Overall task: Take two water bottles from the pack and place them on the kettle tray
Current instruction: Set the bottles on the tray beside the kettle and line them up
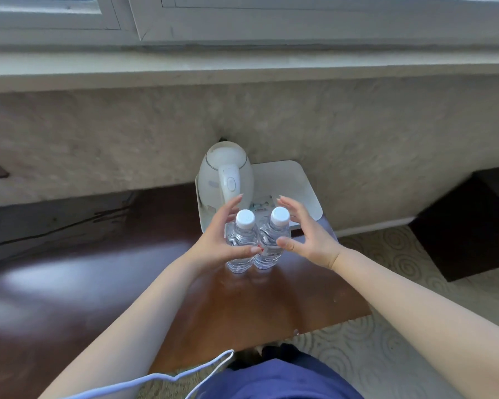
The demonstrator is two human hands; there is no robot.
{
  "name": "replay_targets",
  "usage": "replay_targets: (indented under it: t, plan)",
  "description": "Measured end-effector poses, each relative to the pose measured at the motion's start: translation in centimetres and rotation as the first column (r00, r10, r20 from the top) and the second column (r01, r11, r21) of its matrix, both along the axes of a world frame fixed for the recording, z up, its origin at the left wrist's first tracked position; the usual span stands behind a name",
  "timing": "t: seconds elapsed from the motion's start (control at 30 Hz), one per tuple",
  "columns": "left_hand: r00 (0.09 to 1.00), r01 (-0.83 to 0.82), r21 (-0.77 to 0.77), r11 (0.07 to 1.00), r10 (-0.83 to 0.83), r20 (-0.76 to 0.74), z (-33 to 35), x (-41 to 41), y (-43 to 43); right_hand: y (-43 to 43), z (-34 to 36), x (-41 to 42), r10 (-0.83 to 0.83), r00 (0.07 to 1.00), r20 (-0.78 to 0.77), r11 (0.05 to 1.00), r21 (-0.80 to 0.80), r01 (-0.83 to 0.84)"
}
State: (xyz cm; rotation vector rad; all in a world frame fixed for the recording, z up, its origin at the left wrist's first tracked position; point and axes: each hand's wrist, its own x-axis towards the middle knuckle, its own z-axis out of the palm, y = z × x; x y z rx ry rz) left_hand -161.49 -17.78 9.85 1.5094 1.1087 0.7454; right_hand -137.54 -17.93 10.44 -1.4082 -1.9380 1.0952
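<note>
Head view looks down on a dark wooden table (104, 283), with a white tray (297, 191) at its 12 o'clock edge against the wall. At the tray's 9 o'clock corner stands a white kettle (225, 174); the tray's 3 o'clock half looks mostly bare.

At the tray's 6 o'clock side, on the table, 2 clear water bottles (255, 243) stand upright, touching, with white caps and small labels.

The left hand (222, 240) cups the left bottle, thumb on its front, fingers spread behind. The right hand (306, 237) is open beside the right bottle; whether it touches is unclear.

To do this well, close both hands low on the bodies, lift together, and set both toward 1 o'clock onto the bare tray, clear of the kettle's handle (228, 182).
</note>
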Motion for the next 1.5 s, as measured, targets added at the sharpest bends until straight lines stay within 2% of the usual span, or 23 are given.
replay_targets:
  t: [0.1,0.23,0.3,0.43,0.67,0.8,0.93,1.07,1.23,1.5]
  plan:
    - [1.0,-0.022,0.036,0.999,0.023,-0.01,-0.2,-0.1,-0.1,0.2,0.1,0.6,0.032,0.998,0.06,0.999,-0.032,-0.03]
    - [0.999,-0.031,-0.01,0.999,0.03,-0.035,-1.3,-0.3,-0.8,0.7,-0.5,0.7,0.098,0.991,0.089,0.992,-0.093,-0.09]
    - [0.994,-0.086,0.016,0.996,0.087,-0.062,-1.8,0.1,-1.3,1.1,-1.2,0.8,0.121,0.991,0.061,0.987,-0.112,-0.114]
    - [0.983,-0.182,0.016,0.983,0.182,-0.013,-2.2,0.9,-1.7,1.8,-2.3,0.9,0.083,0.997,-0.009,0.991,-0.106,-0.083]
    - [0.982,-0.139,0.008,0.99,0.138,-0.125,-0.5,1.3,-0.6,3.6,-2.2,1.6,0.154,0.988,-0.03,0.987,-0.044,-0.155]
    - [0.975,-0.133,0.018,0.991,0.134,-0.175,0.4,1.7,-0.9,5.2,-1.2,2.8,0.212,0.972,-0.101,0.974,-0.063,-0.219]
    - [0.971,-0.168,0.048,0.985,0.174,-0.165,2.8,2.3,-0.2,7.3,1.1,5.4,0.224,0.966,-0.132,0.973,-0.032,-0.23]
    - [0.969,-0.187,0.069,0.98,0.196,-0.149,5.8,3.7,2.2,10.5,4.1,7.9,0.206,0.964,-0.171,0.978,-0.008,-0.21]
    - [0.962,-0.124,0.147,0.981,0.155,-0.224,7.7,6.8,7.3,14.9,5.2,10.3,0.17,0.957,-0.235,0.984,-0.006,-0.176]
    - [0.953,-0.115,0.112,0.987,0.142,-0.269,4.0,11.1,15.6,20.6,2.1,11.5,0.096,0.974,-0.206,0.989,-0.092,-0.117]
